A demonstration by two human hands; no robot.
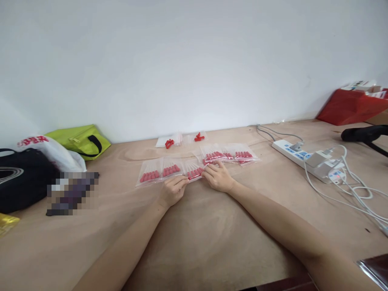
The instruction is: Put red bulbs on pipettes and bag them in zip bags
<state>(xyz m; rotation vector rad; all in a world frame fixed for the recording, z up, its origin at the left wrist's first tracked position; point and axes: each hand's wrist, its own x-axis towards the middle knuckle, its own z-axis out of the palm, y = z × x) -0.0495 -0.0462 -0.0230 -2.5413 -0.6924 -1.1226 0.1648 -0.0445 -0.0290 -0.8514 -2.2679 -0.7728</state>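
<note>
Several clear plastic bags with red-tipped pieces lie in a row on the wooden table. My left hand [174, 190] is closed, its fingertips pinching the lower left corner of the middle bag [194, 173]. At that bag's right side is my right hand [217, 177], with bent fingers pressed together on the plastic. Two bags, one at the far left [149, 175] and one beside it [171, 169], lie left of my hands. Overlapping bags [214, 155] rest just beyond my right hand, and another bag [244, 154] ends the row at the right.
Small red items [169, 143] on clear bags lie near the wall. A white power strip [291, 152] with chargers and cables is at the right, with a red bag [342, 107] behind. Green [81, 141], white [57, 155] and black bags [27, 178] stand at the left.
</note>
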